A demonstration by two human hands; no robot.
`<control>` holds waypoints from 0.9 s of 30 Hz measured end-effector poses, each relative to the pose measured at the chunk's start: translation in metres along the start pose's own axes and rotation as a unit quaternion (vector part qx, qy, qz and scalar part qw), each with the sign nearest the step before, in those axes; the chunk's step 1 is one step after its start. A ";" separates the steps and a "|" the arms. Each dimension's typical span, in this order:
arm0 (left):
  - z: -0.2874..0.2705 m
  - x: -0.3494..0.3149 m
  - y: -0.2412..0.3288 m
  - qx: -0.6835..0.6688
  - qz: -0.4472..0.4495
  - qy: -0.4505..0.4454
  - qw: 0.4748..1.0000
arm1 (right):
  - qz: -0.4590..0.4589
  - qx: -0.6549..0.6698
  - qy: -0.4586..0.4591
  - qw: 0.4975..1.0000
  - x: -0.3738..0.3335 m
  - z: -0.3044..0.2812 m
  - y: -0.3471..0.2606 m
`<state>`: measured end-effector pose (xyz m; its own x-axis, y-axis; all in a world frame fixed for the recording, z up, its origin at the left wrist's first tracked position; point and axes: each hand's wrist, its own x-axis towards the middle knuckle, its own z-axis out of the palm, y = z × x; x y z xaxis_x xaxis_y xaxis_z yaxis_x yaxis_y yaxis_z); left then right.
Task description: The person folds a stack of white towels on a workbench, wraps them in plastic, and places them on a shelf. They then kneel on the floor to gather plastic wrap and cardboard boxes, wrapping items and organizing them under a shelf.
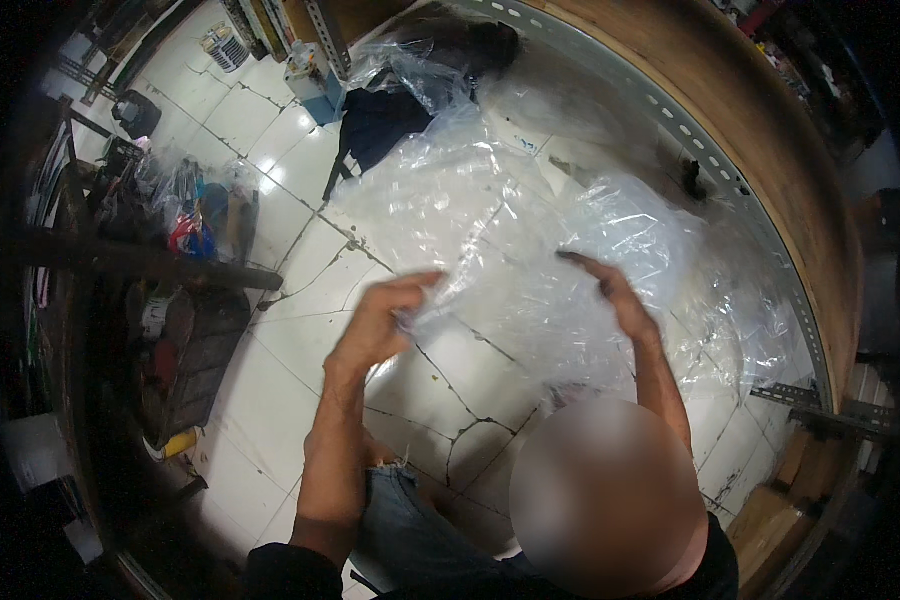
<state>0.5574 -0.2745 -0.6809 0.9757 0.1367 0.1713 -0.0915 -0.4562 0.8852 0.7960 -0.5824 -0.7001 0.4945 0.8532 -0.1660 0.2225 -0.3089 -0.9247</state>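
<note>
Head view. Clear plastic sheet (440, 190) lies crumpled over the floor, ahead of both hands and across the gap between them; more of it bunches beyond and beside the right hand. Left hand (375, 318) at the sheet's near left edge, fingers half curled, index finger reaching forward; plastic lies against the finger ends, but cannot tell whether it is pinched. Right hand (618, 295) over the sheet's right part, well apart from the left; fingers extended and loosely parted, grasp empty as far as seen; contact with the plastic unclear.

Edges: perforated metal rail (610, 65) and wooden board (740, 95) curve around the far and right sides. Dark cloth (385, 125) touches the sheet's far left part. Dark crate (205, 360) stands well left of the left hand. Open room: bare floor tiles (295, 345) between crate and left hand, and more tiles between the forearms.
</note>
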 end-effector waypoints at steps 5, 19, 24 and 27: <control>0.015 -0.022 -0.006 0.011 -0.280 -0.219 0.935 | 0.096 -0.097 0.061 0.989 0.041 0.014 -0.021; -0.053 -0.041 0.023 0.269 -0.219 0.273 0.897 | -0.087 -0.347 0.227 0.906 0.018 0.025 -0.073; -0.051 -0.062 -0.010 0.211 -0.342 0.130 0.906 | 0.042 -0.368 0.132 0.919 0.012 0.048 -0.028; -0.047 -0.061 -0.013 0.191 -0.375 0.089 0.903 | 0.061 -0.372 0.141 0.915 0.005 0.053 -0.018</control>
<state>0.4897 -0.2351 -0.6825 0.6845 0.6569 -0.3163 0.6893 -0.4419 0.5740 0.7499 -0.5499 -0.7029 0.7269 0.6840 -0.0606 0.6110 -0.6845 -0.3978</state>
